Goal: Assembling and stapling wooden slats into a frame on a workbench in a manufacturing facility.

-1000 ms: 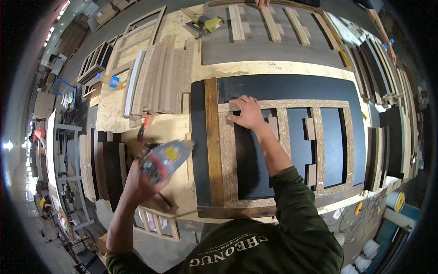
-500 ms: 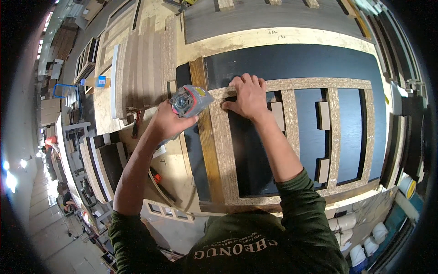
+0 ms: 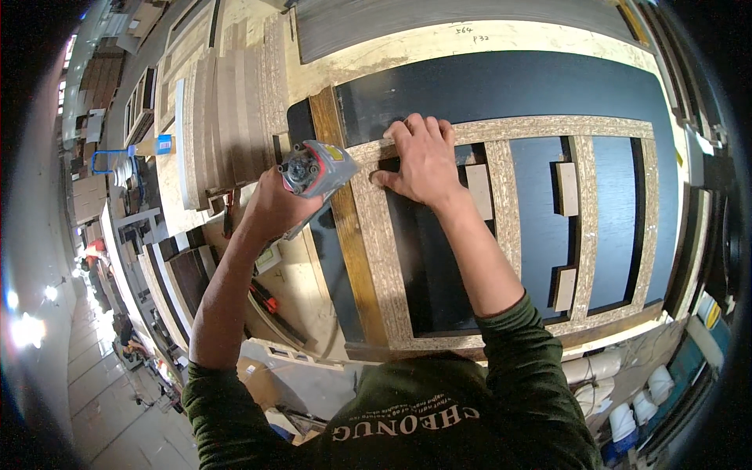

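My left hand is closed round the handle of a grey and red air nail gun. The tool's nose is at the upper left corner of a particleboard frame. My right hand grips the frame's far rail near that corner, fingers over its far side and thumb on the near side. Under the frame lies a dark panel. A brown wood strip runs along the frame's left side. Small blocks sit against the inner slats. The nose's exact contact point is hard to make out.
Stacked particleboard strips lie on the bench to the left. A bottle stands beyond them. Near my left forearm is a red and black hand tool. A grey panel lies at the far side. White buckets stand at lower right.
The view has shifted slightly. The nail gun stays at the corner, turned a little, and my right hand keeps its hold on the frame.
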A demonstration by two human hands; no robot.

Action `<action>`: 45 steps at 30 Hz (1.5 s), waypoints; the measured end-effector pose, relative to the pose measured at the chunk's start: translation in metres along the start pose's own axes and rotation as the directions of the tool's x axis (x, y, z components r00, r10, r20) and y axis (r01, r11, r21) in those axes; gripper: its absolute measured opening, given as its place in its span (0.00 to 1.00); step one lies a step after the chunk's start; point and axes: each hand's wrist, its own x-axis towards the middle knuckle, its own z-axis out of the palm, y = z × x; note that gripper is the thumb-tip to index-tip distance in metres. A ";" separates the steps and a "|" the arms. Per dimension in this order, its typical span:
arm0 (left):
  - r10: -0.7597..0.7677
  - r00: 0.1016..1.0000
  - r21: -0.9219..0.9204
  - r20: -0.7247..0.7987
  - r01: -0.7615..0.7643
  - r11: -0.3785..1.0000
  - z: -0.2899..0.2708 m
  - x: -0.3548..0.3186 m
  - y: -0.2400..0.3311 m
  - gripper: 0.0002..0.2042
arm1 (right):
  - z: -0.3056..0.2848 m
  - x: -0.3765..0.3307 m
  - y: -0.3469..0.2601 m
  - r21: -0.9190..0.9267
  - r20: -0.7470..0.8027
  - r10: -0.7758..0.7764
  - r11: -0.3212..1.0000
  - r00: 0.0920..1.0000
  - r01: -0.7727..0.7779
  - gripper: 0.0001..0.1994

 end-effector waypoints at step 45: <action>0.166 0.972 0.078 -0.166 -0.154 0.985 0.013 -0.058 -0.014 0.13 | 0.000 0.005 0.002 -0.009 -0.020 -0.048 0.999 0.999 0.048 0.35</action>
